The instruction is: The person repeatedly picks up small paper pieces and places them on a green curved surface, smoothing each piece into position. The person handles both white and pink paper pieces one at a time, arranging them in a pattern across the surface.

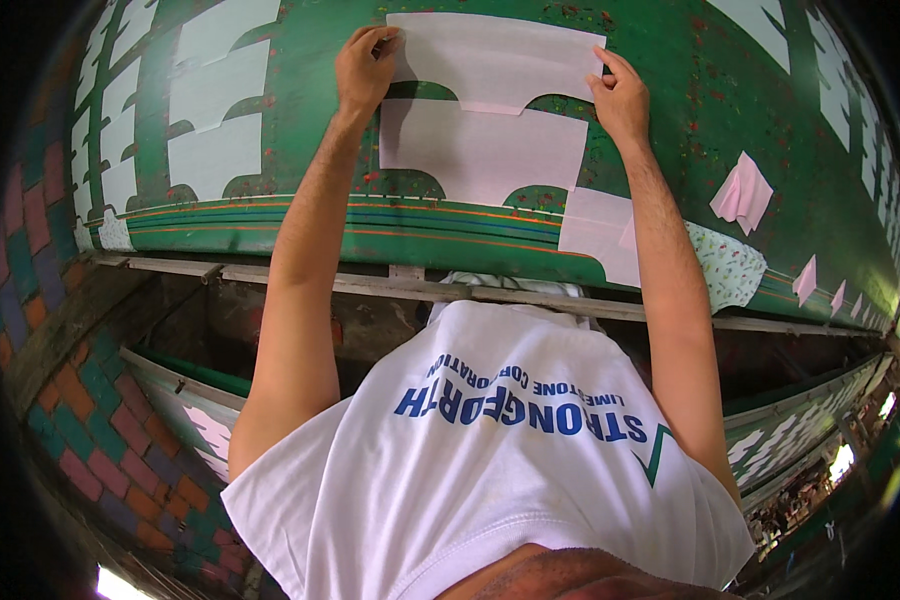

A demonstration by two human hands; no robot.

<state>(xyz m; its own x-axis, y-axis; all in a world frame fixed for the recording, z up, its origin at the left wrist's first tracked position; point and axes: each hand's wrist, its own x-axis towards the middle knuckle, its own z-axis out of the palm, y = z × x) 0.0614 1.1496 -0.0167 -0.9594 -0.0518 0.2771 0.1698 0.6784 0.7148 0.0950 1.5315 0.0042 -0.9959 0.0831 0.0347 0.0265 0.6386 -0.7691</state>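
A pale pink cut fabric panel (500,58), with curved cutouts along its near edge, lies over the green table (310,235). My left hand (366,68) is closed, pinching its left edge near the far corner. At the other end my right hand (620,95) has thumb and fingers at the right edge, closed on the cloth. Just nearer to me, a second pink panel (485,150) of like shape lies flat. Beside my right forearm are another pink piece (595,230), partly hidden by that arm, and a floral-print piece (727,268).
White panels (215,155) lie in columns at left, with more at far right. A crumpled pink piece (742,193) sits to the right. A narrow rail (420,288) runs along the table's near edge. Below left are coloured bricks (135,410) and another surface (205,430) bearing pieces.
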